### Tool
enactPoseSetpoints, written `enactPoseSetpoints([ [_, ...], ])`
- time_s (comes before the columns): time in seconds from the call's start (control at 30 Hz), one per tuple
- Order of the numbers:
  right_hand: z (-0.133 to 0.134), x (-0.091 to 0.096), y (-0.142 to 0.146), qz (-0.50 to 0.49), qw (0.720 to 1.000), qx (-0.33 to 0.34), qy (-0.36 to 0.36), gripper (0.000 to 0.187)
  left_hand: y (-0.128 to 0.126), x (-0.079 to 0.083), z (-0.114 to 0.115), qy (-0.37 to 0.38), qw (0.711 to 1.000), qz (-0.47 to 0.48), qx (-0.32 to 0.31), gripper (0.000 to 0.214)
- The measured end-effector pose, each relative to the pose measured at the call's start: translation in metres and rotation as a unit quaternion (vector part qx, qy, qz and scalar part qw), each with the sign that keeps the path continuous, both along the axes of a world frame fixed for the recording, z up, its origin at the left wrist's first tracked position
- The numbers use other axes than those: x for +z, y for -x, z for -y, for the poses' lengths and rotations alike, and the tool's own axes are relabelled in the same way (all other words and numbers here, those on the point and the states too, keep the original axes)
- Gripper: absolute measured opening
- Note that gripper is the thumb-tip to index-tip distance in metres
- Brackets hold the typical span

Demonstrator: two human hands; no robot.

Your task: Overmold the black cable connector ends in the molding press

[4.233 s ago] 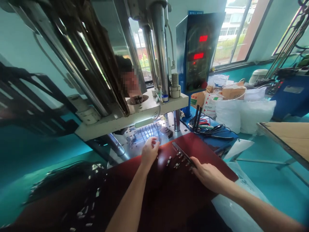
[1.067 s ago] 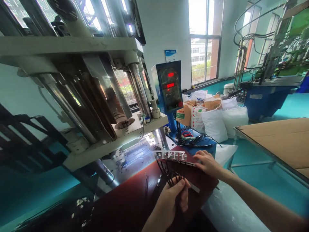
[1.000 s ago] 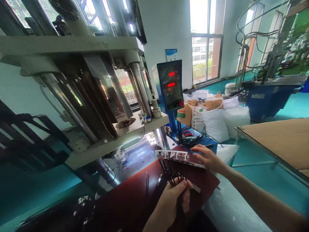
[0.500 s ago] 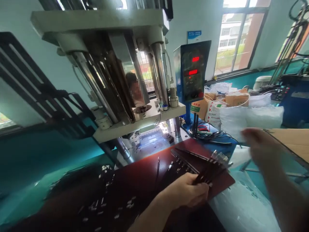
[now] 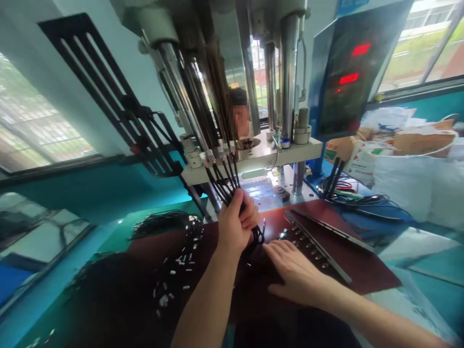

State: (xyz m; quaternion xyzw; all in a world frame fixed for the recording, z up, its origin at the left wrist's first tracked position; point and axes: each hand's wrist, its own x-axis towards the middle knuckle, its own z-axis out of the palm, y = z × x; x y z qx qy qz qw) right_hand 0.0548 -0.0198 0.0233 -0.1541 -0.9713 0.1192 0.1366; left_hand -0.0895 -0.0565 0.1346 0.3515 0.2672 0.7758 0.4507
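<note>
My left hand [image 5: 237, 220] is closed around a bundle of black cables [image 5: 221, 186], held upright above the dark red board [image 5: 268, 220]. Small pale connectors with reddish bits top the strands, and the lower part loops out below my fist. Beside that lower part, my right hand [image 5: 293, 266] is low over the board with its fingers stretched out, holding nothing that I can see. A long metal strip with a row of round fittings [image 5: 311, 246] lies to its right, alongside another narrow bar [image 5: 333, 229]. More black cables with white ends [image 5: 186, 258] are heaped to my left.
A press [image 5: 253, 150] with steel columns stands ahead, its lit lower plate behind the board. The control box [image 5: 357, 72] with red digits is at right. Tools and cables [image 5: 348, 193] lie on a blue surface. White sacks [image 5: 402, 169] stand beyond. A person [image 5: 239, 116] appears behind the press.
My left hand has moved left and up with the cables, away from the metal strips. My right hand has come down from the far right to the board. The view has swung left.
</note>
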Motion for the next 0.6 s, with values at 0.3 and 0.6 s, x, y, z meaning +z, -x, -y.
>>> enactPoseSetpoints([
  [0.3, 0.001, -0.027, 0.04, -0.067, 0.997, -0.008, -0.044, 0.023, 0.145, 0.041, 0.041, -0.094, 0.855, 0.03, 0.508, 0.028],
  [0.6, 0.006, -0.039, 0.037, -0.101, 0.995, 0.025, -0.01, 0.024, 0.315, 0.037, 0.057, 0.142, 0.674, -0.062, 0.722, 0.023],
])
